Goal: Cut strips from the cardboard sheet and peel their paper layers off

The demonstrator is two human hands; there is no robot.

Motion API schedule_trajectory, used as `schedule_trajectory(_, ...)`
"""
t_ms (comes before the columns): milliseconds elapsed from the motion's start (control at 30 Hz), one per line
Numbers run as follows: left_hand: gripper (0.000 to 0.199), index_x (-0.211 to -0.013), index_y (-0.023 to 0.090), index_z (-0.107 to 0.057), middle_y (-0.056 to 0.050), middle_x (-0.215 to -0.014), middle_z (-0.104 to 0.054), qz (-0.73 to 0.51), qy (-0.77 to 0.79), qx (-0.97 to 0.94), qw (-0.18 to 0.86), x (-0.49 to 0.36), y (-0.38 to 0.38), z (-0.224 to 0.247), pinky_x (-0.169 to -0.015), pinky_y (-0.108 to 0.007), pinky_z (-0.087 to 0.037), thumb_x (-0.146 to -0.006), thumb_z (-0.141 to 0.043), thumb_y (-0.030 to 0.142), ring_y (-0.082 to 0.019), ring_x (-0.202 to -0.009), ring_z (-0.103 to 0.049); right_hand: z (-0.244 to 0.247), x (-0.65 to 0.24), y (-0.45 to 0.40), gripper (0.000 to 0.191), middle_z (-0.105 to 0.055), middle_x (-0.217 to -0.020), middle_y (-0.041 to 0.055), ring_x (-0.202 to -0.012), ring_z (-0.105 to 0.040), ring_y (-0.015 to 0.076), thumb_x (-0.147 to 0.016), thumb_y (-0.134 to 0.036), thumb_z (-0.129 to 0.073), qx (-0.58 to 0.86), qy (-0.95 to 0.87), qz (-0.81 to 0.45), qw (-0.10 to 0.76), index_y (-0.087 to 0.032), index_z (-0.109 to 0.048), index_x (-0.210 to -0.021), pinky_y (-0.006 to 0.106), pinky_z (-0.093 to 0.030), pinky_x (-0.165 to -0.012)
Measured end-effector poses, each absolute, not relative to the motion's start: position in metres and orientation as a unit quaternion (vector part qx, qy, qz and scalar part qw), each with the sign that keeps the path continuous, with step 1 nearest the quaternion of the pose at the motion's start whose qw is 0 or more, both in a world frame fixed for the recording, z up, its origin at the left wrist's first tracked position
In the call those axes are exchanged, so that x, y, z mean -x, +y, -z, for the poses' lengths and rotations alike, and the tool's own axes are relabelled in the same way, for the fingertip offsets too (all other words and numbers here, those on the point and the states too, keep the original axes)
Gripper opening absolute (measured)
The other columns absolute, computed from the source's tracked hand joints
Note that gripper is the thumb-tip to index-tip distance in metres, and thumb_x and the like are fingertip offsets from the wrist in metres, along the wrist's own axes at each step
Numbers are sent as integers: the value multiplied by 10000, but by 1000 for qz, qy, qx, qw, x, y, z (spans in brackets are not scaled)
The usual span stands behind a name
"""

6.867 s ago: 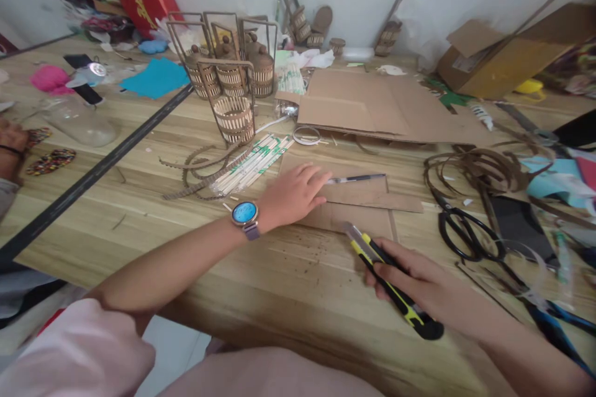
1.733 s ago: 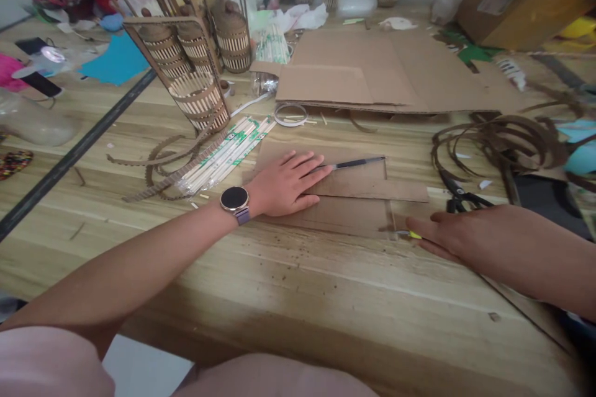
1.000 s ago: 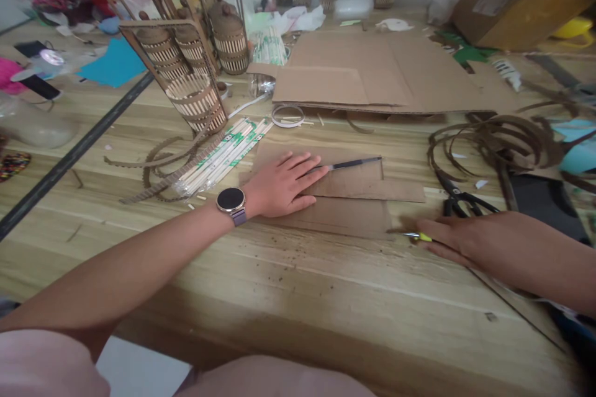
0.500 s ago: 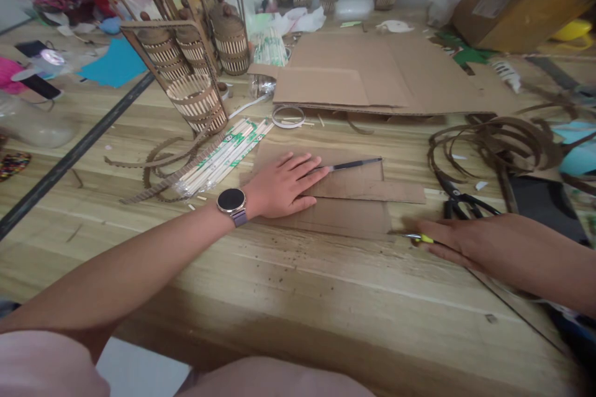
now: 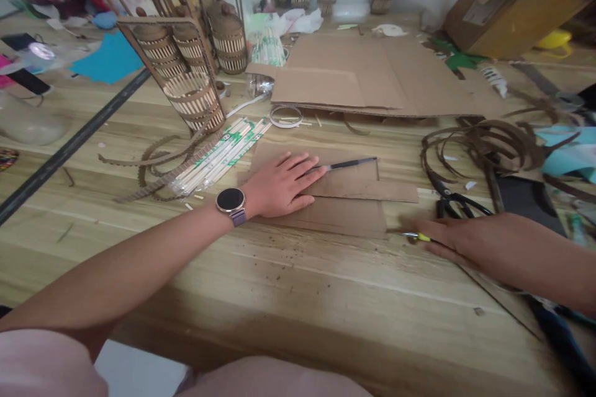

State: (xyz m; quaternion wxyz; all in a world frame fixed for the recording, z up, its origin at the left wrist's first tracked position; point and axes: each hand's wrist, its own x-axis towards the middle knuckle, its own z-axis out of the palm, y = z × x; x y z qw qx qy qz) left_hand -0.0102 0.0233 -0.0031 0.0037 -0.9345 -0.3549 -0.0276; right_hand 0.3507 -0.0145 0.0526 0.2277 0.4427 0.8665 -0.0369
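Note:
My left hand (image 5: pixel 285 186) lies flat, fingers spread, on a cardboard sheet (image 5: pixel 344 218) and the cardboard strip (image 5: pixel 372 190) across it. A dark pen (image 5: pixel 351 164) rests on the sheet, one end by my fingertips. My right hand (image 5: pixel 459 240) is closed around a slim yellow craft knife (image 5: pixel 423 236), its metal tip pointing left beside the sheet's lower right corner. Whether the tip touches the cardboard I cannot tell. Just beyond my right hand lie black-handled scissors (image 5: pixel 454 201).
Wrapped chopsticks (image 5: pixel 223 155) and a ribbed cardboard strip lie on the left. Behind them stand cardboard-and-stick baskets (image 5: pixel 193 102) with tall handles. Larger cardboard sheets (image 5: pixel 335 84) lie at the back. Coiled brown strips (image 5: pixel 484 149) are on the right, below a cardboard box (image 5: pixel 507 12).
The view has shifted slightly, so most things sit a little further left. My hands, the pen and the cardboard keep nearly the same places relative to each other.

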Motion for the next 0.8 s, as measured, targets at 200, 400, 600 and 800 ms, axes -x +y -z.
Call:
schedule_trajectory(200, 626, -1597, 150, -281, -142, -1633, -345, 39, -352, 935, 12, 8, 23, 3, -1227, -510, -223, -1072, -287, 491, -312, -1502, -302, -85, -333, -10, 436, -753, -717, 80, -605, -711, 291, -968, -536, -300, -456, 847, 16, 273, -294, -662, -996, 350, -452, -501)
schedule_trajectory(400, 618, -1586, 153, -309, -145, -1628, -353, 57, -353, 934, 6, 8, 24, 7, -1223, -508, -235, -1070, -301, 493, -308, -1495, -315, -72, -251, -18, 311, -757, -762, 42, -609, -680, 223, -993, -377, -352, -388, 893, 32, 224, -243, -616, -1089, 284, -213, -458)
schedule_trajectory(600, 618, -1593, 153, -292, -143, -1637, -338, 58, -354, 933, -2, 7, 25, 7, -1224, -489, -229, -1070, -321, 481, -297, -1505, -300, -55, -218, -12, 344, -766, -830, 30, -557, -616, 167, -1015, -443, -355, -363, 908, 14, 211, -250, -632, -1076, 279, -140, -455)
schedule_trajectory(800, 629, -1599, 157, -278, -138, -1643, -327, 49, -354, 934, -1, 5, 24, 5, -1227, -502, -212, -1073, -304, 502, -304, -1511, -286, -60, -210, -13, 352, -763, -810, 26, -546, -602, 164, -1015, -429, -353, -364, 903, 24, 228, -252, -632, -1135, 274, -153, -451)
